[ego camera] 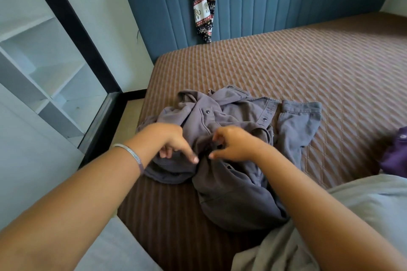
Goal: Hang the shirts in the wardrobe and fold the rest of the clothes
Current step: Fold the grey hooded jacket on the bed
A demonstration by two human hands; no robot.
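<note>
A crumpled grey button-up shirt (231, 121) lies in a heap near the front left corner of the bed (308, 61). My left hand (169, 141) sits on the shirt's left part, fingers curled into the fabric with the forefinger stretched toward the middle. My right hand (233, 143) is just to the right of it, its fingers bent and pinching a fold of the shirt's dark middle. The two hands almost meet. One sleeve with its cuff (301, 110) lies spread to the right.
Patterned elephant-print trousers (203, 0) hang over the blue padded headboard (286, 0). A purple garment (396, 154) lies at the bed's right edge. A white open wardrobe with shelves (44, 77) and a black-framed door stands to the left.
</note>
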